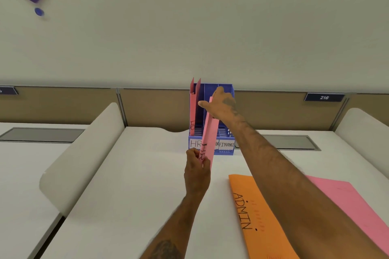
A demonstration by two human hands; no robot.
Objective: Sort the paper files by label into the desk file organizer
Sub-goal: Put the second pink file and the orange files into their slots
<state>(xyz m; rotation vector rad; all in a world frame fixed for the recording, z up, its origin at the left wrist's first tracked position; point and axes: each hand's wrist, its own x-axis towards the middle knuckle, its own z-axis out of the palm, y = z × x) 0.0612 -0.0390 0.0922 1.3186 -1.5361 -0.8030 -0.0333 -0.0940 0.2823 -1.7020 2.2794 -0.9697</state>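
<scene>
My left hand point(196, 171) pinches the lower edge of the pink HR file point(208, 136), my right hand point(221, 105) grips its top, tilted before the blue organizer point(226, 143), whose HR slot holds another file point(193, 109).

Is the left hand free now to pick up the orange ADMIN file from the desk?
Probably not yet. The left hand grips the lower end of the pink HR file, and the right forearm crosses over the orange ADMIN file.
</scene>
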